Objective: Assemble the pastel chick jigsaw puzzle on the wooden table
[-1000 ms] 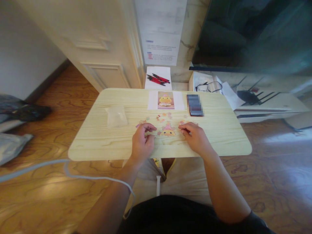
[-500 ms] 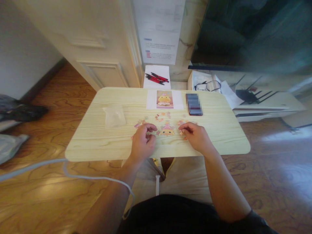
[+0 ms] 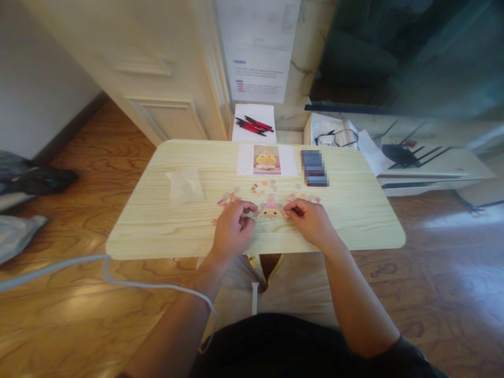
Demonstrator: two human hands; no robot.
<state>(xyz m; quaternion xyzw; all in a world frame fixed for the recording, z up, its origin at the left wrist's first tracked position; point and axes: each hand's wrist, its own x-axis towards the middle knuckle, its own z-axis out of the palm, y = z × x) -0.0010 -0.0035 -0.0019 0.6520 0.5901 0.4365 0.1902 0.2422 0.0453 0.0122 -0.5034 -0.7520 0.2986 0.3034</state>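
A partly joined jigsaw puzzle [image 3: 271, 211] lies on the pale wooden table, showing a yellow face with two eyes under a pink hat. At its right edge, my right hand [image 3: 311, 220] pinches a small jigsaw piece [image 3: 286, 214], mostly covered by the fingertips. My left hand [image 3: 235, 224] rests by the puzzle's left edge, fingers curled and thumb apart, with nothing visible in it. Loose pieces [image 3: 228, 198] are scattered beyond the left hand. Others [image 3: 263, 187] lie above the puzzle, and more [image 3: 299, 197] beyond the right hand.
A printed reference picture [image 3: 267, 159] lies at the table's [image 3: 362, 226] back edge, beside a phone [image 3: 314, 168]. A clear plastic bag [image 3: 186, 186] is on the left. Red pens [image 3: 254, 126] sit on white paper behind. A pale cable [image 3: 157, 286] crosses my left forearm.
My right hand has moved left from the loose pieces to the puzzle's right edge, with its fingers pinched. The left hand has shifted slightly right.
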